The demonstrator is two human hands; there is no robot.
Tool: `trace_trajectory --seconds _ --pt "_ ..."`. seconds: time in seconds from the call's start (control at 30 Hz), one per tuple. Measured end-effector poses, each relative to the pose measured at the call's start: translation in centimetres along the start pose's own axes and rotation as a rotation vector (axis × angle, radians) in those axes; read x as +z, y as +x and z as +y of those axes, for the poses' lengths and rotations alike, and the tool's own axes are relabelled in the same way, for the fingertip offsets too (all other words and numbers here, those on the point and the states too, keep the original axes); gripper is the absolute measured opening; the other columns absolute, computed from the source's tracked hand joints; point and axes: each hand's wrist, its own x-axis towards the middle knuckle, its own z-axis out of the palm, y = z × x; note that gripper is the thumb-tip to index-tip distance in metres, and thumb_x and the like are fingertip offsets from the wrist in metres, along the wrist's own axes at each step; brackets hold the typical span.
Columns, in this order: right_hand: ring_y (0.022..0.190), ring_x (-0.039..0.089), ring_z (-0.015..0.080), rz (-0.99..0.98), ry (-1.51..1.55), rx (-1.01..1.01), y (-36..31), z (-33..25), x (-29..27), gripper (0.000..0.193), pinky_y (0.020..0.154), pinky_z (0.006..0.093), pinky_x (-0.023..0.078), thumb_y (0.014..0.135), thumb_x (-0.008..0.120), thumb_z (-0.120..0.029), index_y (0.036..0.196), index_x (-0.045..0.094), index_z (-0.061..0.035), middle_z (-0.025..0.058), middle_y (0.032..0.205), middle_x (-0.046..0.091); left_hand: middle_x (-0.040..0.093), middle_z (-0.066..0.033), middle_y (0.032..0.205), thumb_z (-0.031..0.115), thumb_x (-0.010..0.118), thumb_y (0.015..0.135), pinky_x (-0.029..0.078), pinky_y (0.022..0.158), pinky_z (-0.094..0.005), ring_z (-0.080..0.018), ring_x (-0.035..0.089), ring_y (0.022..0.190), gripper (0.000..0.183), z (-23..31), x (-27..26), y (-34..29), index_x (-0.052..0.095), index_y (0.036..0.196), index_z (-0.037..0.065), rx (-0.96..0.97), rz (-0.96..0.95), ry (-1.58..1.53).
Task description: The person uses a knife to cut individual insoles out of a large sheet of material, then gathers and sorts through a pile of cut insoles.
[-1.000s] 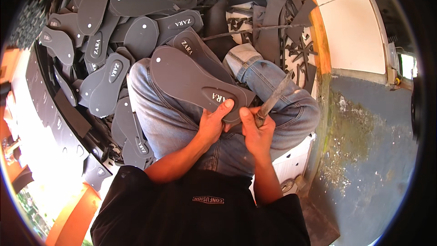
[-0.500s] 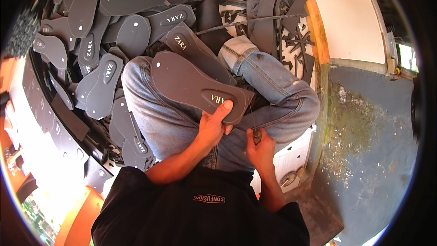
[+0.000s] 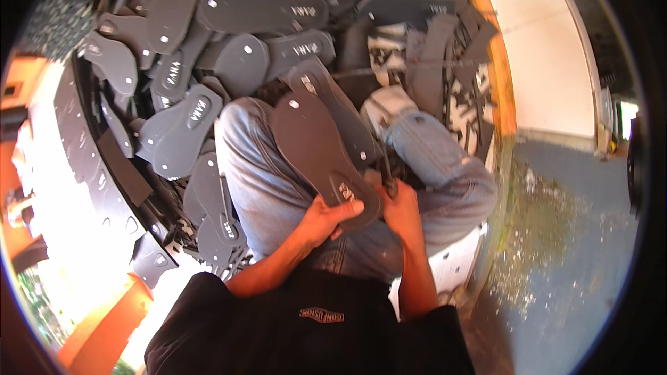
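Note:
My left hand (image 3: 326,219) grips a dark grey sandal sole (image 3: 310,140) at its heel, thumb on top and fingers underneath. The sole lies slanted above my lap, its rounded toe end pointing away and left, with a white dot there and pale lettering near my thumb. Against its right edge, my right hand (image 3: 403,210) is closed around a thin knife (image 3: 390,186); the blade is blurred. Under the held sole, another dark sole (image 3: 337,107) rests across my crossed legs (image 3: 258,160).
A heap of dark soles (image 3: 260,10) spreads ahead and to the left. Narrow offcuts (image 3: 464,107) lie at the right near an orange-brown edge (image 3: 495,48). Beyond it are a pale panel (image 3: 545,48) and a stained grey-blue floor (image 3: 556,236).
The sole has turned so that its heel points more toward me. My right hand has moved up to the sole's right edge with the knife. The whole view has shifted slightly.

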Motion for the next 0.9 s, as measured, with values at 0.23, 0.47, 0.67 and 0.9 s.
trace_trajectory --seconds 0.23,0.47,0.67,0.9 --pt "0.075 0.058 0.0463 0.098 -0.024 0.059 -0.8 0.4 0.4 0.029 0.065 0.0488 0.044 0.081 0.065 -0.024 0.082 0.055 0.0038 0.0271 0.074 0.061 0.065 -0.0070 0.076 0.041 0.072 0.077 0.050 0.058 -0.0290 -0.0157 0.060 0.061 0.045 20.5 0.3 2.3 0.063 0.096 0.001 0.328 0.172 0.905" --pt "0.074 0.057 0.0476 0.120 -0.003 -0.015 -0.5 0.8 1.1 0.032 0.067 0.0504 0.043 0.081 0.064 -0.027 0.084 0.055 0.0029 0.0274 0.072 0.060 0.065 -0.0133 0.088 0.045 0.062 0.084 0.050 0.072 -0.0324 -0.0206 0.062 0.078 0.050 26.1 -5.3 10.1 0.061 0.108 0.001 0.784 0.513 1.072" --pt "0.076 0.057 0.0478 0.134 -0.039 -0.006 -0.5 0.8 0.7 0.033 0.067 0.0501 0.044 0.082 0.063 -0.029 0.086 0.056 0.0034 0.0280 0.075 0.061 0.063 -0.0195 0.094 0.042 0.067 0.077 0.047 0.079 -0.0453 -0.0347 0.063 0.089 0.065 13.4 -7.2 13.1 0.044 0.125 0.005 0.459 0.690 1.355" --pt "0.064 0.061 0.0343 0.209 0.231 0.085 2.9 2.3 3.3 0.038 0.059 0.0414 0.047 0.086 0.063 -0.031 0.095 0.057 0.0056 0.0209 0.074 0.063 0.061 -0.0088 0.086 0.022 0.073 0.075 0.047 0.058 -0.0293 -0.0165 0.058 0.073 0.069 7.2 -6.1 15.0 0.036 0.128 -0.001 0.373 0.581 0.239"
